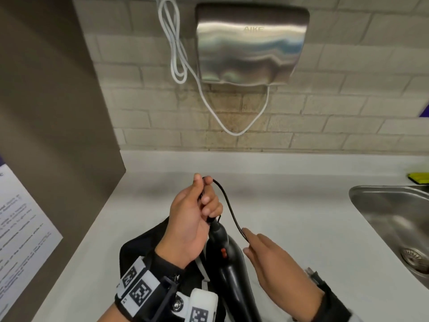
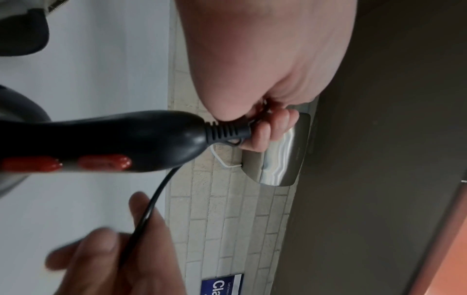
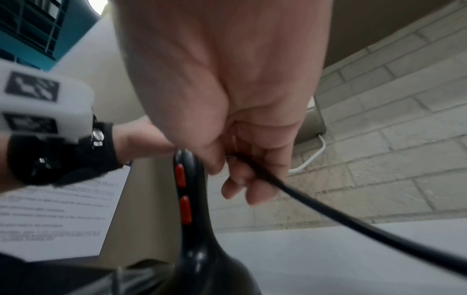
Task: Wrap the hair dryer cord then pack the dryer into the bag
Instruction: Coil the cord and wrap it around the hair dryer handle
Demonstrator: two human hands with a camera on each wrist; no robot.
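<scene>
One cord (image 1: 228,204) arcs between left hand (image 1: 188,226) and right hand (image 1: 276,261).

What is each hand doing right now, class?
Left hand: grips the thin black cord where it leaves the black plastic hair dryer.
Right hand: pinches the same cord farther along.

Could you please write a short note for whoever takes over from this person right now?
Left hand: grips the cord where it leaves the hair dryer handle, with the handle end raised.
Right hand: pinches the cord further along.
The hair dryer sits over the black bag on the counter.
Done: one loose loop between the hands; no turns round the handle show.
Left: wrap the cord, then pack the hair dryer into the black bag.
</scene>
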